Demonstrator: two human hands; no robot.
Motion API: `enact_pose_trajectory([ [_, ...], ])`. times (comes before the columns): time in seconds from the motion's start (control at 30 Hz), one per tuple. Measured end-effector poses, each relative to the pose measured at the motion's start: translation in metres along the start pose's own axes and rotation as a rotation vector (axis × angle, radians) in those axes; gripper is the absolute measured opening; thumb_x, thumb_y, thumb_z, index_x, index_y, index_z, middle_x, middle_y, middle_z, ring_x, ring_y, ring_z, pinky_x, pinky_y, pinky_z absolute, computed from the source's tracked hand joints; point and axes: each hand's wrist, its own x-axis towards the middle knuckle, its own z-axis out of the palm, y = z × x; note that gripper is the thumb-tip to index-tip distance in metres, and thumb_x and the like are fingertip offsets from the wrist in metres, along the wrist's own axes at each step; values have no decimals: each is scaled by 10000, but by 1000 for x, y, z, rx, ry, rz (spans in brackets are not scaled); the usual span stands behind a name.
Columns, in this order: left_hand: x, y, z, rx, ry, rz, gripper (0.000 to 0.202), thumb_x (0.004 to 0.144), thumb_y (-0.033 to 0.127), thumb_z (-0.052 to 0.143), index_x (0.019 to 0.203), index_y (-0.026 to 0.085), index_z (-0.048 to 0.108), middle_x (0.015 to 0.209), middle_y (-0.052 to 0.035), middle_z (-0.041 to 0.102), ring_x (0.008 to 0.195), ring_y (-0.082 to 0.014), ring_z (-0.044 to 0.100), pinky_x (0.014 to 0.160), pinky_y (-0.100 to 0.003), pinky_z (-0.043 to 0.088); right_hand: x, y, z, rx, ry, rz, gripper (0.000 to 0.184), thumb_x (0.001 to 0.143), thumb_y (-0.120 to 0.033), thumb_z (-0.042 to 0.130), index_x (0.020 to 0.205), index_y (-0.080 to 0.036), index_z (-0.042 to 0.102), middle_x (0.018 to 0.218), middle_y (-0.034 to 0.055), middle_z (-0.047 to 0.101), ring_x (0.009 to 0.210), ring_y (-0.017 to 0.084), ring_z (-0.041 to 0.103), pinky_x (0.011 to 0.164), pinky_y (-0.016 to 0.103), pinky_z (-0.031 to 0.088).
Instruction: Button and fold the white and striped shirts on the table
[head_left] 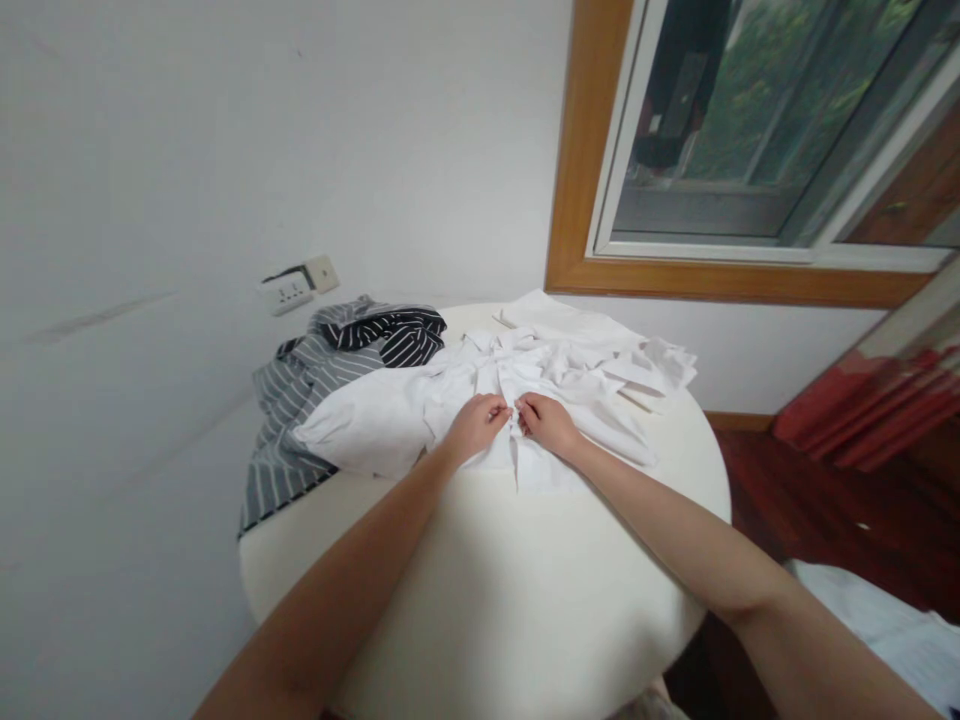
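Observation:
A white shirt (382, 415) lies spread and rumpled on a round white table (480, 580), its front opening towards me. At the middle of that front, my left hand (478, 425) pinches one edge of the shirt between thumb and fingers. Close by on the right, my right hand (546, 422) has its fingers curled in a pinch on the opposite edge. A small gap separates the two hands. Any button between the fingertips is too small to make out.
Grey and black striped cloth (300, 410) lies at the table's left, against the wall. More white cloth (570, 320) lies behind the shirt. Wall sockets (289, 290) sit at the back left. A wood-framed window (720, 275) and a red curtain (847, 420) are on the right.

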Motion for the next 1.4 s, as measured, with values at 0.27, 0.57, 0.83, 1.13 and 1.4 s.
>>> enact_pose_trajectory([
  [0.27,-2,6,-2,58,17,35,171,868,269,485,778,179,599,754,-35,608,770,-177,559,752,-295,433,-4,-9,-3,-78,34,28,271,955,-299,407,758,-200,564,653,2,592,659,139,528,627,229,327],
  [0.57,1,-2,-3,-112,81,-207,233,872,337,470,815,183,635,768,-23,669,721,-155,602,715,-269,462,-10,-2,-20,227,-40,-109,220,895,-359,495,837,-173,596,789,21,642,714,137,568,685,247,417],
  [0.83,2,-2,-10,-138,0,-214,231,895,350,434,908,195,604,900,-45,692,877,-176,645,838,-304,489,-17,4,-39,0,-257,-403,390,744,-470,703,969,-176,582,1038,111,618,990,235,542,905,380,420],
  [1.13,-21,29,-66,168,-434,105,667,716,520,687,1274,239,455,1250,-84,580,1134,-271,555,940,-371,436,-3,43,-42,394,-194,74,457,847,-601,462,882,-195,668,843,19,680,813,190,591,782,315,466],
  [1.4,-22,4,-60,325,-81,60,306,918,418,444,898,192,649,921,-72,662,931,-211,577,882,-346,427,5,52,-41,485,33,230,438,814,-614,486,935,-233,665,1025,31,693,981,219,596,965,385,416],
])
